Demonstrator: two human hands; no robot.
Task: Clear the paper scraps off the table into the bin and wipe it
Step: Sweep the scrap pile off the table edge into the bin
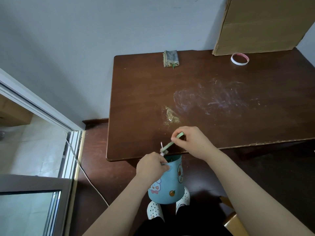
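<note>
Left hand (150,165) is gripping the rim of the blue bin (167,183), holding it just under the table's (136,99) near edge, close to the near left corner. Right hand (190,142) is pinching a thin green strip (172,142), probably a stiff paper scrap used as a scraper, angled down toward the bin mouth. A small white scrap (164,152) is sitting at the strip's lower end, right at the edge; it's blurred, hard to tell if it's falling.

Scraps are looking light and flimsy, easy to blow or flick away; better pushing them than pinching.

Further in, a crumb pile (171,115) is lying near the middle, chalky smears (213,97) beyond it to the right. A folded cloth (171,58) is resting untouched at the far edge; soft, grabbing it anywhere works. A tape roll (240,59) is lying by the cardboard box (264,26) at the far right.
</note>
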